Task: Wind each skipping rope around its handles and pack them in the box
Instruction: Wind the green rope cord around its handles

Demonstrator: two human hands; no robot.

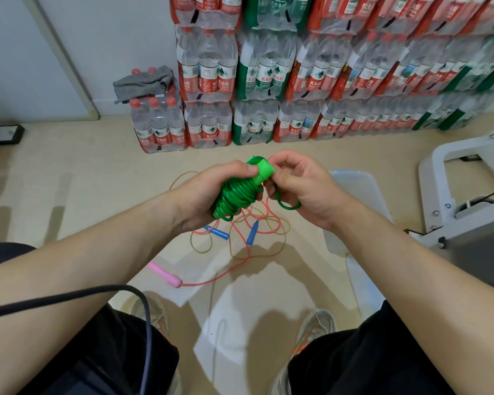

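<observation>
1. Closest to the camera: two shoes, well below both hands, plus one black cable draped under the left forearm.
2. One pink handle lies on the floor, below and left of the left hand. Its pink rope snakes up under the hands.
3. Two blue handles sit just below the hands, tangled in with a yellow rope.
4. The left hand is wrapped round one green rope, which is coiled thick round the green handles. The thumb sits on top and the handle ends poke out above it; looks like two side by side.
5. The right hand has its fingers curled, pinching the loose bit of green rope right beside the bundle. A small loop hangs under the palm.
6. One clear box sits on the floor under and past the right hand.
7. Far beyond both hands: stacked packs of water bottles, too many to count, with one grey cloth on the lowest stack.
</observation>
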